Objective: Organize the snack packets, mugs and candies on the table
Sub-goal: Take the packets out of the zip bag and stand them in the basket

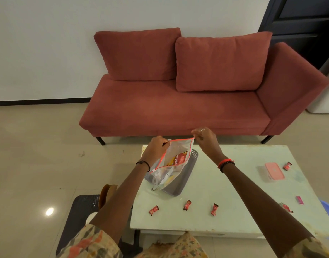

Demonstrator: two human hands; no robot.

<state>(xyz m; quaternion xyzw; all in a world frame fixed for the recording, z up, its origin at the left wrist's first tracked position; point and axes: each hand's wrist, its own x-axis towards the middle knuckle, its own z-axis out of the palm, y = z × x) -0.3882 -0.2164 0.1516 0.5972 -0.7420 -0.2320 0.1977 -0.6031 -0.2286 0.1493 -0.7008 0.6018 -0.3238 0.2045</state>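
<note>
Snack packet (179,158) in zip bag (176,147), left grip (158,145) and right grip (203,136) pinching its rim

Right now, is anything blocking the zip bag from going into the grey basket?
Nothing visible. The left hand and right hand hold the zip bag over the grey basket, its lower end already reaching it.

The sofa (178,108) is rust red against a white wall (39,43), above a beige floor (39,155). The table (225,192) is pale green. The bag (175,146) is clear with a red-orange edge, and the basket (188,174) is grey. The candies (153,210) are red and the box (274,170) has a pink lid. The sleeve (89,244) has a beige, orange and grey print.
</note>
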